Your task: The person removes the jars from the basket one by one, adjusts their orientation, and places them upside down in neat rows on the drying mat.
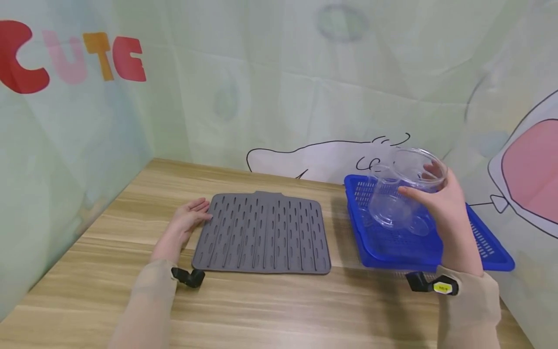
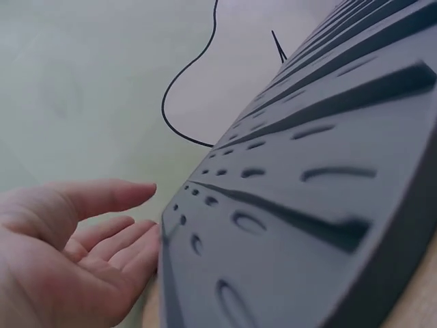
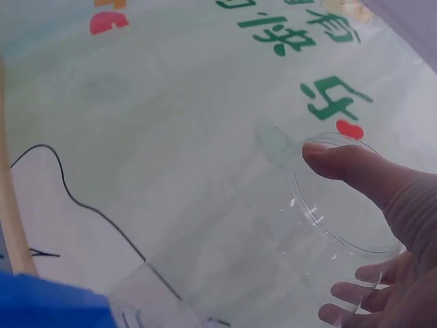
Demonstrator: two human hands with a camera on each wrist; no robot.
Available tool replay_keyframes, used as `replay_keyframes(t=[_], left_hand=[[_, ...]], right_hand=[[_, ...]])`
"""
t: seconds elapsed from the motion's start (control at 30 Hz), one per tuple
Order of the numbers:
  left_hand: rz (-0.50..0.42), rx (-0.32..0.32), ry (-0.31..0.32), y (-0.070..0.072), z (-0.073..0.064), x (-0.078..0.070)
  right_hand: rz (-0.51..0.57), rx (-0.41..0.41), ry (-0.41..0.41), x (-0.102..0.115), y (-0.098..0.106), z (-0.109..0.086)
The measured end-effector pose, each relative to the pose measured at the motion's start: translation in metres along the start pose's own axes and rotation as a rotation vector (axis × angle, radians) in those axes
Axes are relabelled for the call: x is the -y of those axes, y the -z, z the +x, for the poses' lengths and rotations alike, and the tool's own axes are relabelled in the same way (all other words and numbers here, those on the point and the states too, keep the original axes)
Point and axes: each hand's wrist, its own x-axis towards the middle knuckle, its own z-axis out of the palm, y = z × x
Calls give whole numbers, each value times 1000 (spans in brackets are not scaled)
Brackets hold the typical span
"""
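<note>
Cup (image 1: 388, 203), mouth up over basket (image 1: 363, 249), long axis running down, clamped between thumb and fingers of the right hand (image 1: 449, 201), left of its palm; mat (image 1: 263, 235) farther left, nearer the left hand (image 1: 189, 218), fingers loosely extended at its edge.

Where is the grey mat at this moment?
In the head view, the grey mat lies on the table, left hand at its left edge, blue basket to its right.
</note>
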Motion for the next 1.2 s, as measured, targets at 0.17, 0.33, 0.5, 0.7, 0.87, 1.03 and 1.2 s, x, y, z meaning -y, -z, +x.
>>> replay_keyframes(t=[0.17,0.33,0.5,0.7,0.87,1.03,1.2], left_hand=[[46,-33,-12,-3,-3,-8],[107,-36,-83,-8,-10,-21],[114,18,-153,-14,-16,-35],[105,81,-204,-21,-24,-47],[87,136,-239,-28,-28,-50],[79,194,-241,-40,-28,-47],[89,225,-243,-50,-27,-44]], right_hand=[[-3,1,54,24,-13,8],[-12,21,122,45,-33,14],[-49,21,215,63,-63,15],[-92,-21,360,68,-114,15],[-182,-37,408,70,-157,5],[-350,-90,539,69,-195,-9],[-503,-143,690,64,-227,-24]])
